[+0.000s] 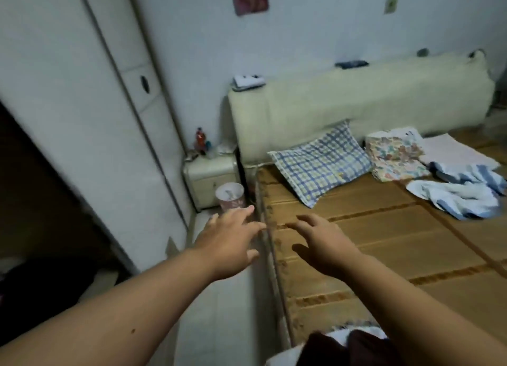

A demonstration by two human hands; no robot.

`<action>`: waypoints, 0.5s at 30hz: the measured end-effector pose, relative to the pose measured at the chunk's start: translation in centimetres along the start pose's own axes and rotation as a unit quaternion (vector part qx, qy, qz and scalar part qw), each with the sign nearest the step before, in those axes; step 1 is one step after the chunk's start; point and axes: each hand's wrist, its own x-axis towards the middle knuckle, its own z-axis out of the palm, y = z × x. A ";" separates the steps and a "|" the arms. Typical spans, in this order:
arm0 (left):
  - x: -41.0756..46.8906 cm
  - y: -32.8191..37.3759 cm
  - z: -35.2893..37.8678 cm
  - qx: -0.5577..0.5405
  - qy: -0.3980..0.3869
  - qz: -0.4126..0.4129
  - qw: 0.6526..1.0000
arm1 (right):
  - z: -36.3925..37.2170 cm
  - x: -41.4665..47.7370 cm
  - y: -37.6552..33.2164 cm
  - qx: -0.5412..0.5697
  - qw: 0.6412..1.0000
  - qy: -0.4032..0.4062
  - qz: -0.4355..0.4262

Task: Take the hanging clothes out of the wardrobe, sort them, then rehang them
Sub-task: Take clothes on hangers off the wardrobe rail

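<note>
L. left hand (230,245) & right hand (323,245) empty, fingers spread. Nearby dark clothes (343,349) on bed (397,245): prob. soft, light, floppy; grab at shoulders.

- Pretty clearly a bedroom in somebody's home.
- A bed (384,242) topped with a woven mat fills 4 o'clock, and its padded cream headboard (356,96) sits against the wall at 2 o'clock.
- A checked pillow (321,162) leans on it at 3 o'clock, with folded floral bedding (395,157) just beside.
- Tall white wardrobe (68,105) at 10 o'clock.
- Little bedside cabinet (208,179) between wardrobe and bed, small clutter on top.
</note>
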 end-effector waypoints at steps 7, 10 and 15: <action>-11.2 -11.0 -5.8 0.051 0.081 -0.160 0.982 | -2.7 8.3 -17.1 -0.004 0.980 0.047 -0.193; -16.4 -14.9 -8.1 0.065 0.108 -0.227 0.966 | -3.8 10.7 -24.7 0.005 0.962 0.064 -0.265; -24.9 -20.1 -13.1 0.120 0.156 -0.340 0.920 | -6.4 12.4 -37.4 0.041 0.916 0.106 -0.385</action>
